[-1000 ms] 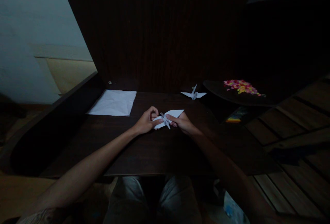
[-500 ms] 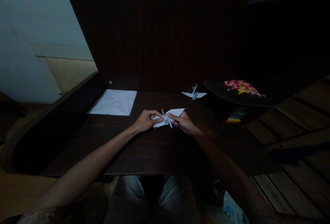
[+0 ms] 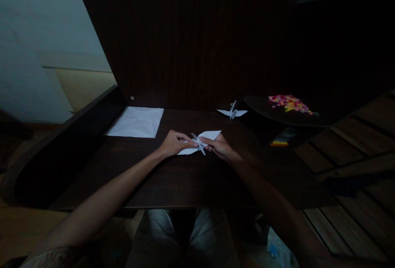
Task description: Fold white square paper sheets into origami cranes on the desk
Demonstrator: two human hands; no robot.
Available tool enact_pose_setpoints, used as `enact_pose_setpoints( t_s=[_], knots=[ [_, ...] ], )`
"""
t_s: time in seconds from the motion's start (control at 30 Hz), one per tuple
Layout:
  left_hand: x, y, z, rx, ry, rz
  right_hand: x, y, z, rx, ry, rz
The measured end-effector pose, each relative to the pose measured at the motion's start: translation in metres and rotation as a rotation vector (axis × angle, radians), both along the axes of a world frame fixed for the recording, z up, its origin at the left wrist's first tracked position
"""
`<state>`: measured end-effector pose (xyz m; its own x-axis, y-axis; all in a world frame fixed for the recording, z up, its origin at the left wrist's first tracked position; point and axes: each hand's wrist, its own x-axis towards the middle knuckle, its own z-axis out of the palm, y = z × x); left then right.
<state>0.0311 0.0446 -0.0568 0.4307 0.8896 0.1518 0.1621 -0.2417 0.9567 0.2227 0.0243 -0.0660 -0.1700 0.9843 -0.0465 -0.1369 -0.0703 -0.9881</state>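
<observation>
Between my two hands is a white origami crane (image 3: 211, 135), its wings spread to both sides and its narrow neck and tail sticking out at the middle. My left hand (image 3: 173, 143) is closed on its left part, thumb and fingertips near the centre of the body. On the right wing, my right hand (image 3: 219, 146) pinches with the thumb on top and the fingers beneath. The fingers under the paper are partly hidden. A second white paper crane (image 3: 232, 113) rests at the back of the dark desk (image 3: 185, 181), beyond my right hand.
White paper sheets (image 3: 135, 122) lie at the desk's back left, beside a raised side panel (image 3: 61, 149). At the right, a dark shelf (image 3: 262, 107) carries small pink, red and yellow pieces (image 3: 291, 103). A yellow-orange item (image 3: 279, 143) sits beneath it.
My left fingers have shifted a little toward the crane's middle, and more of the left wing shows below them. The crane's neck and tail have tilted slightly. My right hand has hardly moved.
</observation>
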Motion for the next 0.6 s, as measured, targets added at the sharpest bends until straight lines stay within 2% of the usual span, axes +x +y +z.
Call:
enact_pose_setpoints(
  t_s=[0.6],
  knots=[
    [-0.0033,0.0011,0.0013,-0.008,0.013,-0.034,0.0017,0.0011,-0.0023,-0.024,0.082,-0.03]
  ],
)
